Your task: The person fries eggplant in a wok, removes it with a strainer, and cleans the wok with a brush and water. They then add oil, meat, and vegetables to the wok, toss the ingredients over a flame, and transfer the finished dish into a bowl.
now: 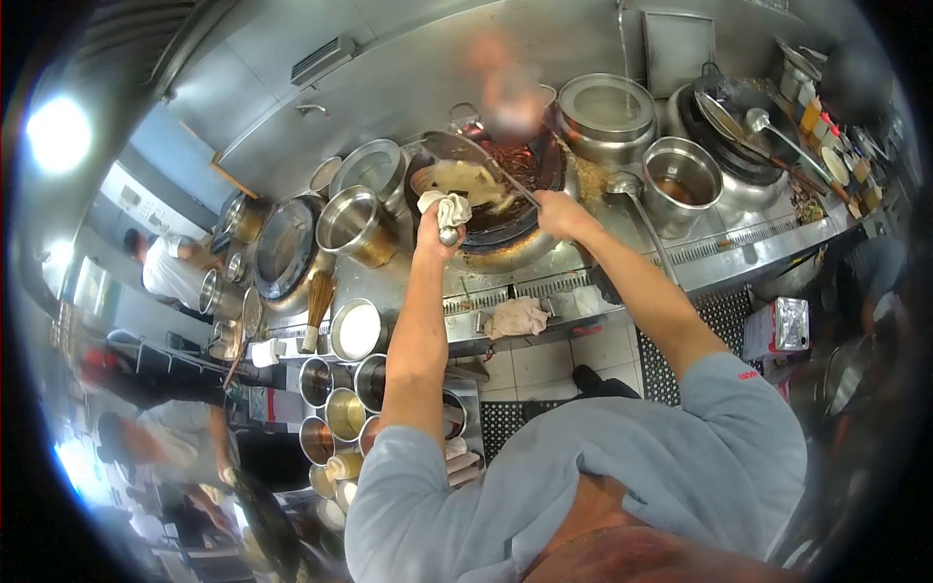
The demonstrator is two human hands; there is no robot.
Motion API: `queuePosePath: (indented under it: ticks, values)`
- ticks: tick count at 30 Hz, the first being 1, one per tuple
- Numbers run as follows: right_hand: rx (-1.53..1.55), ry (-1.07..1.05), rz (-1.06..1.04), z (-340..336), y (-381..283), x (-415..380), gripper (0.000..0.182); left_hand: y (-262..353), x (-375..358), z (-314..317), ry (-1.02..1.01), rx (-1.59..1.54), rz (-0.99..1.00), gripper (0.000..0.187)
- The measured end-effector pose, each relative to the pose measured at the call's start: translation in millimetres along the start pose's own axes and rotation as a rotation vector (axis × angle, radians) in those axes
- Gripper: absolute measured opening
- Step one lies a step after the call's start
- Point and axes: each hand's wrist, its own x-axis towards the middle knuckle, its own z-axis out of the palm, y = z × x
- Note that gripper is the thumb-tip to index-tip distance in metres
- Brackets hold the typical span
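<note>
My left hand (439, 231) is closed round a white cloth (446, 208) and a metal handle end, at the near side of a wok (455, 178). Pale food or liquid lies in this wok, which is tilted over the round stove. My right hand (567, 215) grips the handle of a ladle (505, 177), whose long shaft reaches up and left over the wok. Its head is hard to make out. Behind, flames (496, 73) rise, blurred, over the dark burner.
Steel pots (357, 225) stand left of the stove, another pot (682, 187) with a resting ladle (643, 219) on the right. Seasoning containers (346, 414) are at lower left. A folded cloth (517, 318) lies on the front edge. Co-workers (180, 442) stand at left.
</note>
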Motion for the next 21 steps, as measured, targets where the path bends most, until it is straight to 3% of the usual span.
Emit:
queuePosePath:
  ticks: [1, 2, 4, 5, 8, 12, 14, 17, 21]
  values:
    - [-0.142, 0.188, -0.257, 15, 15, -1, 0.039, -4, 4, -6, -0.028, -0.053, 0.013, 0.019]
    - [-0.143, 0.190, -0.249, 10, 15, -5, 0.039, -4, 2, -9, -0.031, -0.052, 0.006, 0.019]
    - [0.008, -0.003, -0.047, -10, 6, -22, 0.038, -5, -10, -12, -0.090, -0.170, 0.020, 0.022]
    - [0.093, 0.035, -0.039, -22, 2, -34, 0.038, -4, -27, -2, 0.063, -0.183, 0.046, 0.025]
    - [0.154, 0.045, 0.090, -48, 7, -39, 0.040, -2, -33, -29, -0.128, -0.303, 0.033, 0.029]
    - [0.048, 0.042, 0.229, -79, 22, -23, 0.044, 5, -57, -33, -0.062, -0.274, -0.031, 0.031]
    - [0.018, 0.003, 0.284, -91, 18, -29, 0.040, 5, -64, -34, 0.024, -0.174, 0.035, 0.031]
    - [0.434, -0.053, 0.236, -89, 23, -38, 0.033, 8, -80, -32, 0.042, -0.166, 0.050, 0.025]
    - [0.527, -0.228, 0.368, -85, 39, -38, 0.020, 12, -86, -36, 0.033, -0.069, 0.120, 0.020]
